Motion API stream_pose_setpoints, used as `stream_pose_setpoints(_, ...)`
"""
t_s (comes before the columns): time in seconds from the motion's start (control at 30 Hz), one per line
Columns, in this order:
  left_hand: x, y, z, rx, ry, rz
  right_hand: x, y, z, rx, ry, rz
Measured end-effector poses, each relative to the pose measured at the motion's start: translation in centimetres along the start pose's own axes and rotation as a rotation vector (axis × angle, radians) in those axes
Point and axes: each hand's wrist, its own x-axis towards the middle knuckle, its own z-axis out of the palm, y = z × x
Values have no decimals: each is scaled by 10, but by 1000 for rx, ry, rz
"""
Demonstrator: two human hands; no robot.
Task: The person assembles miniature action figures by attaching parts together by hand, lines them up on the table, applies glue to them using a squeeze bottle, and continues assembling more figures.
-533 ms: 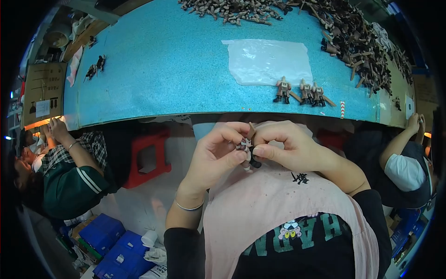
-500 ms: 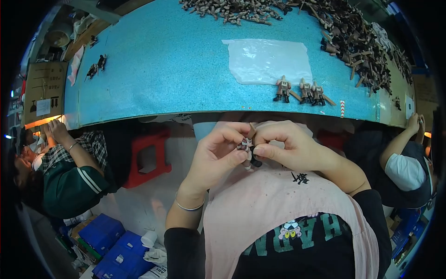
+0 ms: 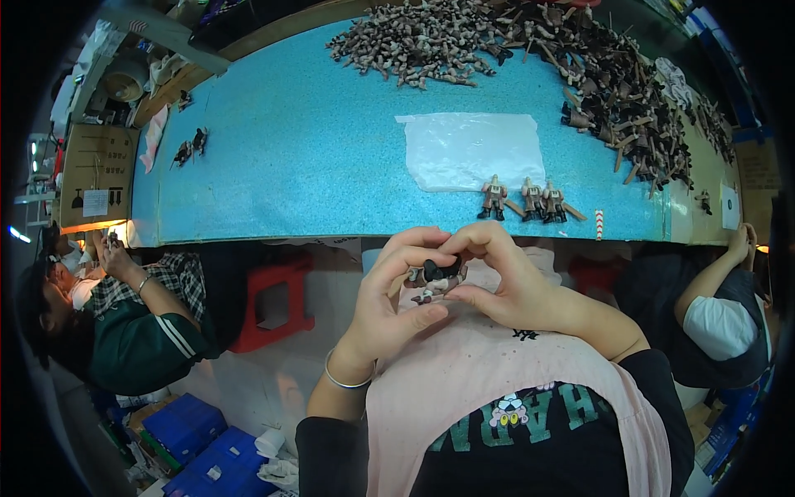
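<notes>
I see my left hand (image 3: 389, 302) and right hand (image 3: 505, 282) both pinching one small brown toy figure with a black part (image 3: 435, 277), held below the near edge of the long blue speckled table (image 3: 290, 166), where three similar figures (image 3: 523, 200) stand.

– What is different from half a second ago?

– The small toy figure (image 3: 435, 277) lies lower and flatter between the hands, near the middle of the frame, its dark end up; earlier it stood higher, by the fingertips.

– And the hands?

– The left hand (image 3: 389, 302) has its thumb stretched under the figure now. The right hand (image 3: 505, 282) has curled further over it, the fingertips of both meeting above in an arch.
</notes>
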Motion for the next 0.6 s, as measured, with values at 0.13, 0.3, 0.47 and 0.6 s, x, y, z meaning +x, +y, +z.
stream_pose_setpoints(0.13,30,2,4,19,4,-23,19,-5,-24,12,30,-20)
stream_pose_setpoints(0.3,71,-7,16,20,33,-35,39,1,-61,-208,-44,-43)
stream_pose_setpoints(0.47,107,-15,20,47,30,-37,49,8,-87,-208,3,-15)
stream_pose_setpoints(0.6,124,-16,13,24,3,-50,62,1,-94,-159,52,98)
